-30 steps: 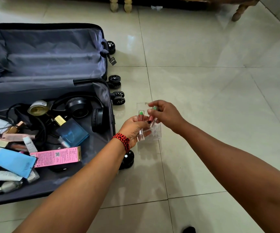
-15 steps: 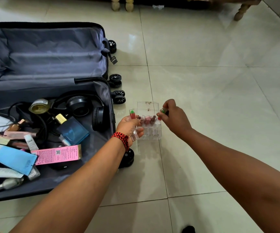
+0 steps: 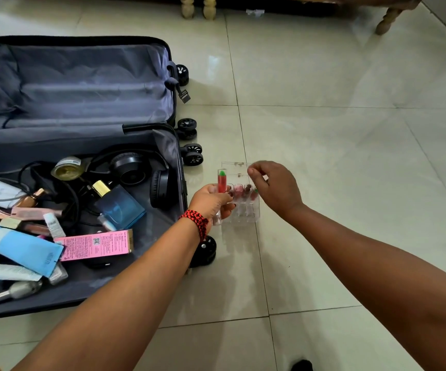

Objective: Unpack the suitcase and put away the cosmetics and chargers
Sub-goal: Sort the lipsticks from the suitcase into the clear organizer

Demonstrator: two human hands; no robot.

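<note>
Right hand (image 3: pixel 272 188) now above organizer (image 3: pixel 239 172) edge

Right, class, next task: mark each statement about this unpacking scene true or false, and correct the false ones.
1. The left hand holds a red, green-tipped lipstick. True.
2. The clear organizer stands inside the suitcase. False: it stands on the tiled floor, beside the suitcase.
3. The black headphones lie in the suitcase. True.
4. The suitcase is zipped shut. False: it lies open.
5. The right hand holds the pink box. False: the box lies in the suitcase, and the right hand hovers over the organizer.
</note>
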